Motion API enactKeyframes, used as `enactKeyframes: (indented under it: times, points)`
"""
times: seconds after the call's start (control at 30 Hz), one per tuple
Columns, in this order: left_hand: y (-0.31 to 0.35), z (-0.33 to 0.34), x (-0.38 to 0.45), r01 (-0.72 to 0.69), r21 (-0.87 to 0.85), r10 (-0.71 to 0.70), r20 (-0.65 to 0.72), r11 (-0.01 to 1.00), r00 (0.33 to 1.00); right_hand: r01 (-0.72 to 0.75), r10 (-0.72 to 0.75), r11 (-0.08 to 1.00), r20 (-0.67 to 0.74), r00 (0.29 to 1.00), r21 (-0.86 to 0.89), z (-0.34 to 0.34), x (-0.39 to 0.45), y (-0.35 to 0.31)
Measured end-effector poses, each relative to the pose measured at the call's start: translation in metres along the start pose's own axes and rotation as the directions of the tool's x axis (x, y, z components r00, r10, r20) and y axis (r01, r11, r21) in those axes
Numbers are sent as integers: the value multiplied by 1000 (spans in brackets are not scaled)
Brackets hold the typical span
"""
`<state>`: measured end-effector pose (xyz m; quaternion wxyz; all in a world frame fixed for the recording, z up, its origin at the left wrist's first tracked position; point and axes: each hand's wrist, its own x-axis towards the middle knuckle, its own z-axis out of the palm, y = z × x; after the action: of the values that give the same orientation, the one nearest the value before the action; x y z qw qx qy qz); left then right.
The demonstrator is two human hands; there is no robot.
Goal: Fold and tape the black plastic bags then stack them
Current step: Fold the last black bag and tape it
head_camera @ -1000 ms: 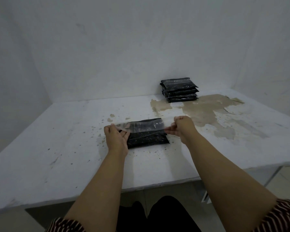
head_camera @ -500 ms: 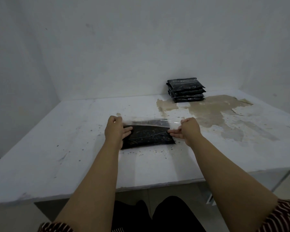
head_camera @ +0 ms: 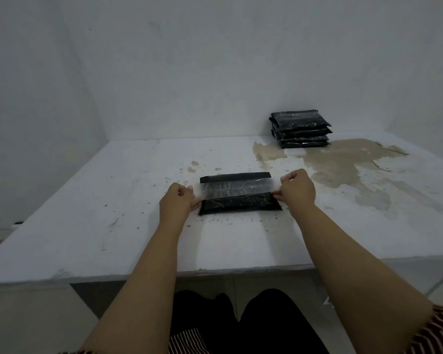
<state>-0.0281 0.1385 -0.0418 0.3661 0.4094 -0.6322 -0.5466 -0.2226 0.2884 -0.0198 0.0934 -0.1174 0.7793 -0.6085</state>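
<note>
1. Step in hand, as I read it: taping. The folded black bag (head_camera: 239,200) lies flat on the white table (head_camera: 87,213), centre of frame, w/ a strip of clear tape (head_camera: 237,189) stretched across its top, left to right.
2. My left hand (head_camera: 176,204) has fingers curled, pinching the tape's left end just beside the bag's left edge.
3. My right hand (head_camera: 297,188) has fingers curled too, thumb & forefinger pinching the right end of the tape at the bag's right edge.
4. Can't tell if the tape is already stuck down or just above the plastic.
5. Next, I reckon: lower it, press flat along the fold, wrap the ends under.
6. Then it goes on the stack of done bags (head_camera: 301,129), upper right of frame, well apart, vs the wall.
</note>
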Motion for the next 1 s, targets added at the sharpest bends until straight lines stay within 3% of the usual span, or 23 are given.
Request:
enactKeyframes:
  times: [0.6,1.0]
  points:
    - [-6,-8,2,-74,255,68,30,964,997,29,-32,991,28,999,128,-9,-3,17]
    - [-6,-6,4,-120,383,120,24,916,993,80,-80,997,-8,997,-10,-10,4,27]
